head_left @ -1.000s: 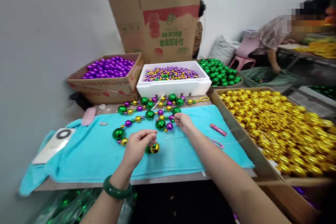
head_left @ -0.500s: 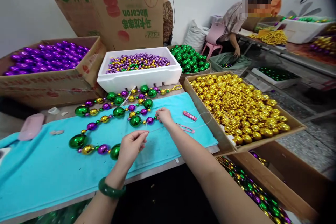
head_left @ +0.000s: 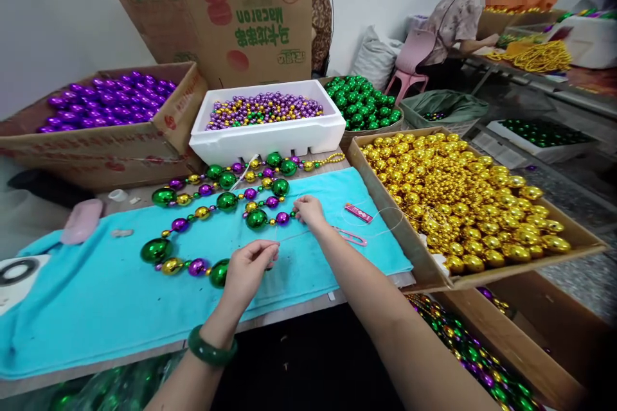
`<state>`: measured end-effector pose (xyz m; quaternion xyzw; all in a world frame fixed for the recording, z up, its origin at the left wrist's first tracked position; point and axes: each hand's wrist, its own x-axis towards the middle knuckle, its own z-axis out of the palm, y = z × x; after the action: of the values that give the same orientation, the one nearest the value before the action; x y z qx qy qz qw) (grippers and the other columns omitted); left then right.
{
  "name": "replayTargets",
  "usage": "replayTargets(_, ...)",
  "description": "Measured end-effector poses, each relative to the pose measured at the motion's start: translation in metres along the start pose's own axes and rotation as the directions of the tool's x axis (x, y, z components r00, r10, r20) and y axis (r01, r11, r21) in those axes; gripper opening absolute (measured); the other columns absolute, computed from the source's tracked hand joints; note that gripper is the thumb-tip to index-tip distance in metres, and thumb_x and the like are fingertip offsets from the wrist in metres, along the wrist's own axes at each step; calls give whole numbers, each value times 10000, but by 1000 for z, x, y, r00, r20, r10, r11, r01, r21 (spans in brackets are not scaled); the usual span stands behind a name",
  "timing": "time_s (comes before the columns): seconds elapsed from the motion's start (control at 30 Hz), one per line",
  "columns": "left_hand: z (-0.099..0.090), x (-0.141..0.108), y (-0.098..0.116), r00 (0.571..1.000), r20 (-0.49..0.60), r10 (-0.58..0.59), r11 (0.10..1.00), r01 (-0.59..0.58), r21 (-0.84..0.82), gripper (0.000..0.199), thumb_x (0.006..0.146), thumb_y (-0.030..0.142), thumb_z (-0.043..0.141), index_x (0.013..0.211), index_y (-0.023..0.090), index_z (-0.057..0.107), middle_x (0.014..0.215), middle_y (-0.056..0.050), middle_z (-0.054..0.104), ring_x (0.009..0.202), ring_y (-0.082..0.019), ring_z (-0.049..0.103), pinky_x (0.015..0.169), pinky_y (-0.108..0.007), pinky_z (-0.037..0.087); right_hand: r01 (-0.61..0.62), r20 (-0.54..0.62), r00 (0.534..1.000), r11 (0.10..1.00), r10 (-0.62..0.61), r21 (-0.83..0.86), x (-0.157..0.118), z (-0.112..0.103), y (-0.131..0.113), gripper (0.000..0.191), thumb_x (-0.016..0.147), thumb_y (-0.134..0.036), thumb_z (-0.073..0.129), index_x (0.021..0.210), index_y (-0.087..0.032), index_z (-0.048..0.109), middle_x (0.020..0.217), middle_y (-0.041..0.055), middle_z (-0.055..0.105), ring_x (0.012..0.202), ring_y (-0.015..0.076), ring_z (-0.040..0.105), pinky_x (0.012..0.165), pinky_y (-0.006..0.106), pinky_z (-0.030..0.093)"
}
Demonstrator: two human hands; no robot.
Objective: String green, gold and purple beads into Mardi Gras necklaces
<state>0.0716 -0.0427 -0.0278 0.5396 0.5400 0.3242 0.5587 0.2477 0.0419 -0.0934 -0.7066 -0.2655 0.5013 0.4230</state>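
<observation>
A string of shiny green, purple and gold beads (head_left: 226,201) lies in loops on a turquoise towel (head_left: 116,308). My left hand (head_left: 250,268), below a green bracelet's wrist, is closed, with thumb and forefinger pinching a thin clear thread (head_left: 295,236). This thread runs up to my right hand (head_left: 309,210), whose fingertips are pinched at the strand's end beside a purple bead (head_left: 282,218). What exactly lies between those fingertips is partly hidden. Pink thread snips (head_left: 354,238) and a small red packet (head_left: 358,212) rest right of my right hand.
A cardboard box of gold beads (head_left: 463,205) stands at the right. Behind the towel are a white foam box (head_left: 270,141) of small beads, a box of purple beads (head_left: 110,154) and green beads (head_left: 362,103). Two people sit farther back, one on a pink chair (head_left: 415,54).
The view has shifted so that things sit slightly farther right. Both hands keep nearly the same pinch on the strand. The person at the back has raised an arm from the green sack to the table.
</observation>
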Motion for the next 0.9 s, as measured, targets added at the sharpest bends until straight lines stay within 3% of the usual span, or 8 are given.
replayTargets(0.3, 5, 3, -8, 998, 2, -55, 998, 56, -39, 303, 632, 391, 685, 788, 131, 687, 564, 8, 587, 542, -113, 553, 517, -216, 446, 77, -26, 997, 995, -75, 64, -5, -4, 1, 211, 906, -309, 512, 953, -113, 574, 714, -21, 571, 494, 45, 500, 445, 170, 432)
replayTargets(0.47, 9, 9, -17, 1000, -3, -12, 998, 12, 61, 315, 665, 418, 643, 807, 142, 696, 615, -15, 620, 621, -145, 580, 560, -241, 466, 111, -48, 993, 991, -108, 79, -8, -5, 3, 198, 899, -304, 522, 905, -114, 577, 624, -49, 549, 413, 32, 444, 400, 159, 383)
replayTargets(0.57, 9, 13, -24, 998, 15, 62, 977, -64, 203, 304, 711, 423, 597, 821, 159, 700, 690, -34, 656, 683, -175, 602, 599, -272, 481, 133, -101, 987, 989, -126, 58, -5, -9, 7, 170, 888, -278, 539, 877, -113, 578, 652, -42, 554, 454, 40, 468, 434, 169, 405)
replayTargets(0.7, 9, 14, -30, 965, 108, 237, 844, -260, 469, 231, 781, 349, 532, 773, 188, 698, 826, -44, 685, 795, -191, 619, 723, -309, 478, 155, -166, 975, 988, -150, 20, 1, -21, 12, 133, 864, -240, 572, 829, -112, 581, 728, -20, 567, 562, 61, 515, 512, 193, 448)
replayTargets(0.9, 18, 11, -39, 884, 300, 358, 493, -452, 744, 260, 860, 248, 433, 837, 182, 684, 843, -65, 653, 853, -213, 582, 798, -349, 450, 94, -136, 987, 993, -84, 75, -5, -32, 10, 176, 884, -281, 546, 874, -110, 582, 727, -17, 570, 550, 61, 520, 500, 196, 454)
